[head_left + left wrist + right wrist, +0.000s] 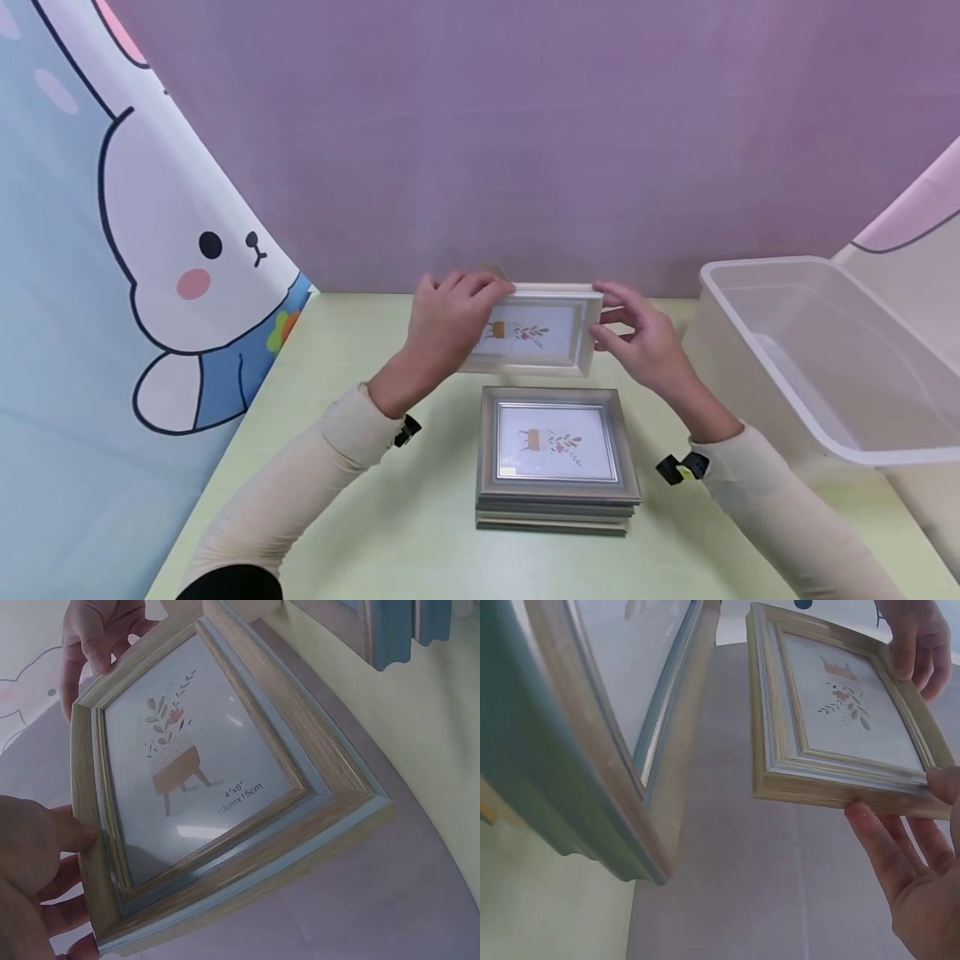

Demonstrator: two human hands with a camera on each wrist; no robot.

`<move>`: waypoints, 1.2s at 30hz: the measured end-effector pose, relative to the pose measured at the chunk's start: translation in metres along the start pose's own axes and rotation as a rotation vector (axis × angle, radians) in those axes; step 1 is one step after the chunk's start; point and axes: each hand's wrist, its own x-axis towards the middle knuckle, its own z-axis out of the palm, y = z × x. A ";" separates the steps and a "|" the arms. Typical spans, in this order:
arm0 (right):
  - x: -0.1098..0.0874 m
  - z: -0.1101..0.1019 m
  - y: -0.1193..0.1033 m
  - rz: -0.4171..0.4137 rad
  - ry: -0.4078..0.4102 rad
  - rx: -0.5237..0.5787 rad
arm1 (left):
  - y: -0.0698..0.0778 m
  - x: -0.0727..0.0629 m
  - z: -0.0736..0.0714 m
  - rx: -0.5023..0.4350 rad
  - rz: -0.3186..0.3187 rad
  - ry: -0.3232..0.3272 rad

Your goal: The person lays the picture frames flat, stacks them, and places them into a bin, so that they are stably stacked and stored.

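Both my hands hold a light wood-toned picture frame point(532, 333) above the far part of the table. It is tilted, and a printed card of a plant in an orange-brown pot shows behind its pane. My left hand point(453, 325) grips one short side, thumb on the front border and fingers behind, as the left wrist view shows. At the opposite side my right hand point(648, 346) pinches the border between thumb and fingers. Just nearer than the held frame lies a stack of picture frames point(491, 450), its top one silvery grey with a similar card.
A translucent white plastic bin point(757, 367) stands at the right of the pale green table point(360, 533). Behind the table hangs a purple cloth point(525, 150). A rabbit-print cloth point(187, 250) borders the left side.
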 end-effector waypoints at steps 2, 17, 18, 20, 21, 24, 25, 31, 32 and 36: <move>-0.001 0.000 0.000 0.003 0.003 -0.005 | 0.001 0.001 0.000 0.002 0.005 -0.004; -0.005 0.001 0.010 -0.084 0.092 0.082 | -0.019 -0.004 -0.009 -0.251 -0.196 -0.144; -0.006 0.001 0.011 -0.083 0.097 0.088 | -0.022 -0.005 -0.011 -0.276 -0.223 -0.160; -0.006 -0.001 0.012 -0.087 0.099 0.094 | -0.030 -0.008 -0.013 -0.332 -0.269 -0.197; -0.007 -0.002 0.013 -0.092 0.099 0.091 | -0.033 -0.009 -0.014 -0.366 -0.290 -0.215; -0.009 -0.004 0.015 -0.103 0.092 0.093 | -0.044 -0.014 -0.015 -0.495 -0.342 -0.257; -0.009 -0.004 0.015 -0.107 0.090 0.098 | -0.047 -0.015 -0.014 -0.549 -0.363 -0.278; -0.010 -0.005 0.016 -0.126 0.073 0.157 | -0.068 -0.020 -0.008 -0.955 -0.544 -0.443; -0.010 -0.005 0.016 -0.130 0.071 0.161 | -0.071 -0.021 -0.006 -1.023 -0.567 -0.469; -0.010 -0.005 0.016 -0.146 0.062 0.145 | -0.082 -0.024 0.003 -1.248 -0.586 -0.534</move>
